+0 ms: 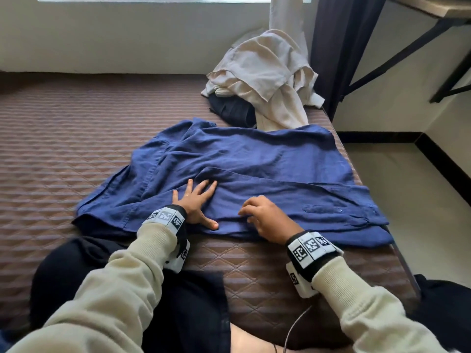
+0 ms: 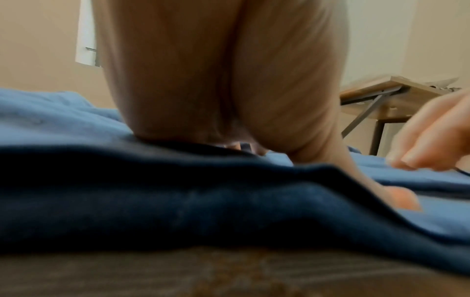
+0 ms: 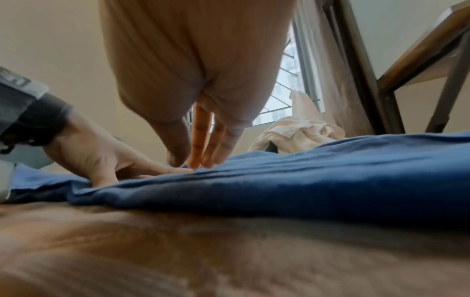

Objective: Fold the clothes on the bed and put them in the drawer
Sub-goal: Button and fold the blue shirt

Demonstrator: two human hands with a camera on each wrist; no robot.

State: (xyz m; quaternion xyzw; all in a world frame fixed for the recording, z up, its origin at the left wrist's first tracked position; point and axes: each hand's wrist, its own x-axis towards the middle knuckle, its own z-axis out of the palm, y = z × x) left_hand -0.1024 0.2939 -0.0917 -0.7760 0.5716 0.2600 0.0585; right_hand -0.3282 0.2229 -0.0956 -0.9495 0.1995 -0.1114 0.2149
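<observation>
Step in hand: likely smoothing the blue shirt (image 1: 244,169) flat before the first fold; nothing is folded yet, and no drawer is in view.
Next move: calls for a firm hold on one side edge, carried across the middle.
Left hand (image 1: 196,202): flat on the shirt's near part, fingers spread straight, pressing and holding nothing.
Right hand (image 1: 265,217): just beside the left, fingers curved down, tips touching the cloth; whether they pinch a crease, I cannot tell.
Shirt: spread on the bed (image 1: 63,154) close to its right edge.
Farther: a cream garment (image 1: 267,77) heaped over a dark garment (image 1: 234,110), unfolded.
</observation>
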